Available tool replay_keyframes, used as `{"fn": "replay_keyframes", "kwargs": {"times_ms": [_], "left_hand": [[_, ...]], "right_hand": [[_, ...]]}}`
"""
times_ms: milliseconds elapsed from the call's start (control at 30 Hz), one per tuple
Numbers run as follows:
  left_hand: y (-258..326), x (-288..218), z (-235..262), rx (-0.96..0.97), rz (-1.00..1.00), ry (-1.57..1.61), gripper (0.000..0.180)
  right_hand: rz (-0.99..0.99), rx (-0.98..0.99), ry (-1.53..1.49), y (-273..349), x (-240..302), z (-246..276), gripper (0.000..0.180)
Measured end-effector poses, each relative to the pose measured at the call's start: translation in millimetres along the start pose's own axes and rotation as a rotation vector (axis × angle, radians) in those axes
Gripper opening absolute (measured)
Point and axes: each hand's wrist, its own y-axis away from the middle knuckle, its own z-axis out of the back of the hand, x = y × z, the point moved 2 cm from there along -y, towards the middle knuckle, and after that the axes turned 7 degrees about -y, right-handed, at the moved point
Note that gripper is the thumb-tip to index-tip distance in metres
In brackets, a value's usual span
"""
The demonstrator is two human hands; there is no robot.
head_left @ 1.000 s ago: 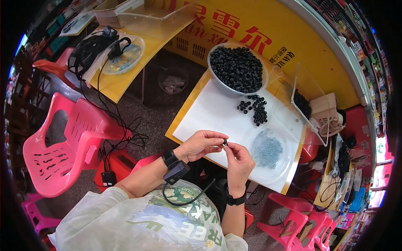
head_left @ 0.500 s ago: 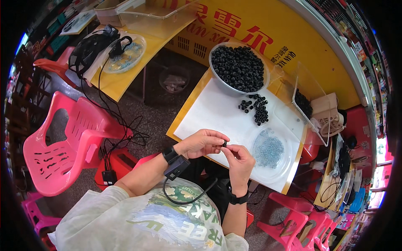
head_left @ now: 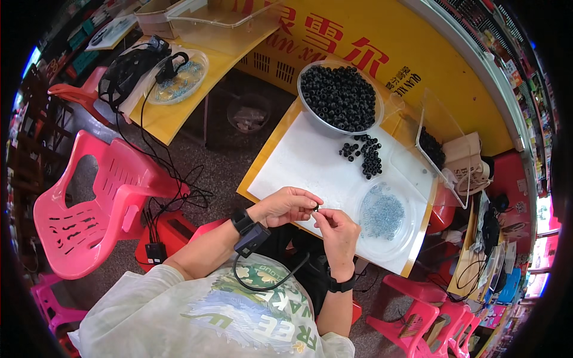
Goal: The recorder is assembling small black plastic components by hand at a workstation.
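My left hand (head_left: 289, 206) pinches a small round black piece (head_left: 316, 207) between thumb and fingers over the near edge of the white-covered table (head_left: 286, 161). Closed thumb against finger, my right hand (head_left: 339, 231) meets the piece from the right; anything tiny in that pinch is too small to make out. Beyond the hands, a clear round tub (head_left: 379, 117) is heaped with black pieces that have holes in them. Several loose black pieces (head_left: 371, 158) lie in front of it. To the right of my hands, a clear shallow dish (head_left: 412, 230) holds many tiny pale-blue pieces.
A clear bin (head_left: 450, 155) with black pieces stands at the table's right end. A yellow wall (head_left: 441, 65) rises behind. Left are a pink chair (head_left: 107, 203), loose cables (head_left: 173, 173) and a second yellow table (head_left: 230, 56). Pink stools (head_left: 412, 310) stand at lower right.
My right hand has shifted slightly left and down, with its fingertips now just under the black piece. My left hand has moved slightly, tilting the piece.
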Motion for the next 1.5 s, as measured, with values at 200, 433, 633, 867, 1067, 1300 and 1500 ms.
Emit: {"fn": "replay_keyframes", "kwargs": {"times_ms": [200,433,633,867,1067,1300,1500], "left_hand": [[1.5,-1.3,2.6,0.055,0.037,0.026,0.028],[5.7,2.7,3.6,0.129,0.114,0.037,0.053],[-1.4,11.4,13.5,0.245,0.185,0.016,0.051],[-4.3,18.6,15.0,0.236,0.189,-0.034,0.047],[-5.2,-0.2,-7.9,0.156,0.101,0.082,0.042],[-16.1,9.7,10.4,0.148,0.01,0.169,0.038],[-18.3,8.4,10.4,0.198,0.008,0.125,0.037]], "right_hand": [[0.049,0.012,0.091,-2.1,1.7,1.9,0.025],[0.244,0.173,0.07,1.0,-5.8,1.4,0.029],[0.337,0.136,0.123,9.0,-13.6,-2.5,0.025],[0.219,0.121,0.036,9.6,-20.8,0.2,0.021],[-0.143,0.034,-0.586,-62.0,4.7,93.7,0.027],[-0.04,-0.193,-0.744,-127.0,12.2,136.4,0.044],[0.24,-0.084,0.559,-145.7,-58.9,45.4,0.023]]}}
